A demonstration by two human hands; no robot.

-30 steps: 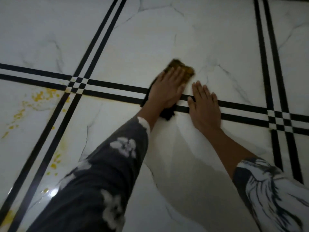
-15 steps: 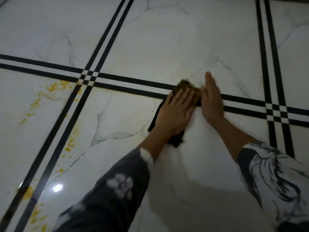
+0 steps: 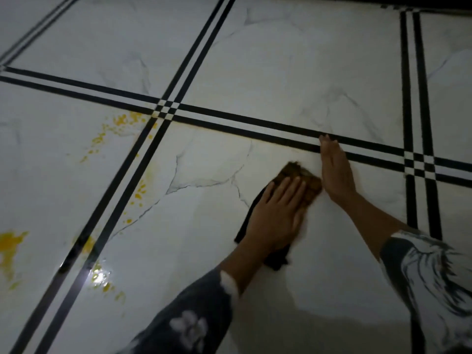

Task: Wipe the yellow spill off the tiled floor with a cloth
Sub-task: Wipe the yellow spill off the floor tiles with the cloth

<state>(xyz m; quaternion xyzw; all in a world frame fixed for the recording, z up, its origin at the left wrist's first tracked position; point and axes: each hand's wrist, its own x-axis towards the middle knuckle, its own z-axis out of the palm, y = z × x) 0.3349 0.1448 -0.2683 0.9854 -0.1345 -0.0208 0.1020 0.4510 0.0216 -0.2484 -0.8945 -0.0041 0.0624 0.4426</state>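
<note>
My left hand (image 3: pixel 277 215) lies flat on a dark cloth (image 3: pixel 306 181) and presses it onto the white marble tile. The cloth's far end is stained yellow-brown; its black near end sticks out by my wrist. My right hand (image 3: pixel 335 172) stands on its edge just right of the cloth, fingers straight and together, holding nothing, with its fingertips on the black stripes. Yellow spill (image 3: pixel 125 121) spatters the tile at the left. More yellow spots (image 3: pixel 140 192) run along the double stripe, and a larger patch (image 3: pixel 10 241) sits at the left edge.
Black double stripes (image 3: pixel 229 123) cross the white floor in a grid. A bright light reflection (image 3: pixel 98 277) glints on wet yellow droplets near the lower left. A dark strip (image 3: pixel 383 1) runs along the top edge.
Both hands and the cloth have slid back toward me, off the black stripes onto the near tile. My right hand has turned from flat onto its edge. More spill shows at the left.
</note>
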